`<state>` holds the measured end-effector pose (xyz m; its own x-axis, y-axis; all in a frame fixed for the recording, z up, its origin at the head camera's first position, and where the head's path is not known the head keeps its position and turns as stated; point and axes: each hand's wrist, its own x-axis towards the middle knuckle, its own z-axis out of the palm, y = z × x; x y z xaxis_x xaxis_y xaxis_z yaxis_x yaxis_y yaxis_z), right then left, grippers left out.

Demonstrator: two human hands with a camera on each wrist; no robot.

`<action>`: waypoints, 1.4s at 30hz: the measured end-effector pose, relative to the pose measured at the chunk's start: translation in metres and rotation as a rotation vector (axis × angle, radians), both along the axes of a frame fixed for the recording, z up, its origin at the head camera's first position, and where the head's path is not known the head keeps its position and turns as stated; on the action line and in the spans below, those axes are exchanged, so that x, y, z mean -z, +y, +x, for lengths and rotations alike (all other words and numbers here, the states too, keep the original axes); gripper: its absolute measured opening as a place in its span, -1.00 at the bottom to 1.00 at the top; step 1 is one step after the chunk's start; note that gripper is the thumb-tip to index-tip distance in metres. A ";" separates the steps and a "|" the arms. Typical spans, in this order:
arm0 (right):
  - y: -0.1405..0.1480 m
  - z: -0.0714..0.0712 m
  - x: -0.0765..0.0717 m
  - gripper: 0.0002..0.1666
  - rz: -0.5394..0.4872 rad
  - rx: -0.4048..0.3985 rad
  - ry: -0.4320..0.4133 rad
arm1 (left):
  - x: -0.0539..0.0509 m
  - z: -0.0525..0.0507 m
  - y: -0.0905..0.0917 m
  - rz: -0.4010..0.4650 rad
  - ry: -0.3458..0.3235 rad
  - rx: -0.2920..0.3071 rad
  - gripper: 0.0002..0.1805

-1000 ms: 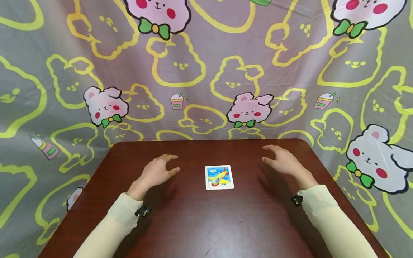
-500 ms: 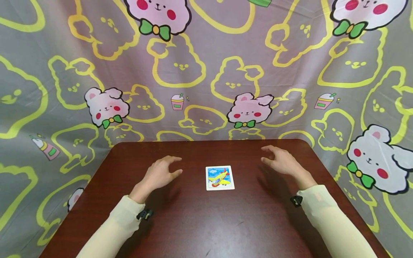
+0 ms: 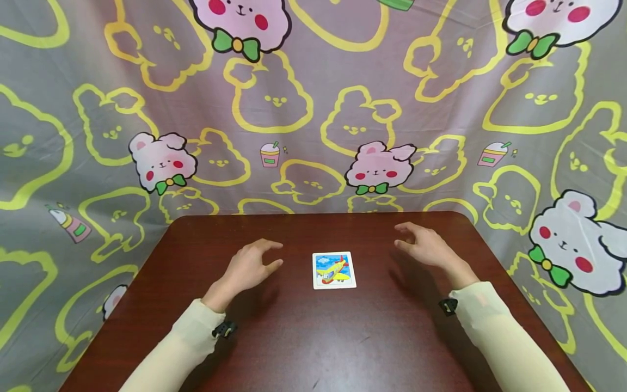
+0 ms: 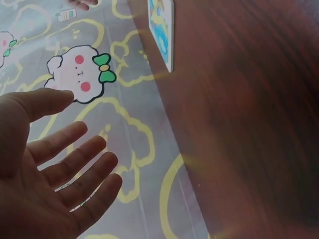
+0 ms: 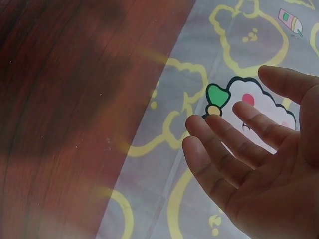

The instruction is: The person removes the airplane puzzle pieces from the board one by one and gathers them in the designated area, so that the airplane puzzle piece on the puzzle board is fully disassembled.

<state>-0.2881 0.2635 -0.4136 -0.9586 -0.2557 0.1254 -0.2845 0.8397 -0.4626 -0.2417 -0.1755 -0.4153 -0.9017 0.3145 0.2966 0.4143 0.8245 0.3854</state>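
A square picture puzzle [image 3: 334, 270] with a white frame lies flat on the table; it shows a yellow airplane on a blue sky. To its left, my left hand [image 3: 247, 268] hovers over the table with relaxed, spread fingers, holding nothing. On the other side, somewhat farther off, my right hand [image 3: 427, 246] also hovers with loose fingers and no object. Part of the puzzle [image 4: 162, 32] appears at the top of the left wrist view, beyond the fingertips [image 4: 112, 184]. In the right wrist view only the bare right hand [image 5: 264, 164] is seen.
The dark red-brown wooden table [image 3: 313, 337] has rounded far corners. A grey curtain [image 3: 303, 98] with yellow outlines and white rabbit faces hangs around its back and sides. Each sleeve has a black strap [image 3: 224, 329] at the cuff.
My left hand has drifted a little to the right, closer to the puzzle. My right hand has shifted very slightly left. The puzzle lies where it was.
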 end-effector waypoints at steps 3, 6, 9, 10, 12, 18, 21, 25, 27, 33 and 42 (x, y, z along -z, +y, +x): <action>0.000 0.000 0.001 -0.43 -0.012 -0.006 0.001 | 0.003 0.002 0.003 0.005 -0.004 0.006 -0.56; -0.001 0.000 0.002 -0.43 -0.022 -0.012 -0.008 | 0.007 0.004 0.007 0.005 -0.012 0.013 -0.56; -0.001 0.000 0.004 -0.45 -0.027 -0.013 -0.017 | 0.011 0.005 0.010 0.003 -0.014 0.020 -0.56; -0.001 0.000 0.004 -0.45 -0.029 -0.017 -0.017 | 0.012 0.005 0.012 0.002 -0.012 0.022 -0.56; -0.001 -0.001 0.005 -0.47 -0.032 -0.016 -0.020 | 0.014 0.006 0.014 0.002 -0.005 0.027 -0.56; -0.002 -0.001 0.005 -0.49 -0.051 -0.027 -0.022 | 0.017 0.007 0.020 -0.008 0.004 0.033 -0.59; -0.003 -0.001 0.006 -0.52 -0.064 -0.038 -0.025 | 0.019 0.008 0.024 -0.015 0.003 0.033 -0.60; -0.004 -0.001 0.007 -0.54 -0.081 -0.050 -0.030 | 0.020 0.008 0.029 -0.013 -0.015 0.041 -0.60; -0.005 -0.002 0.008 -0.55 -0.091 -0.056 -0.033 | 0.020 0.008 0.031 -0.010 -0.027 0.043 -0.59; -0.008 -0.004 0.009 -0.56 -0.120 -0.070 -0.043 | 0.022 0.008 0.036 -0.003 -0.040 0.053 -0.59; -0.013 -0.004 0.013 -0.62 -0.150 -0.062 -0.022 | 0.026 0.011 0.043 -0.015 -0.033 0.077 -0.62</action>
<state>-0.2920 0.2505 -0.4267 -0.9443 -0.2948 0.1461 -0.3225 0.7418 -0.5880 -0.2308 -0.1329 -0.4409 -0.8838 0.3874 0.2622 0.4641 0.7966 0.3874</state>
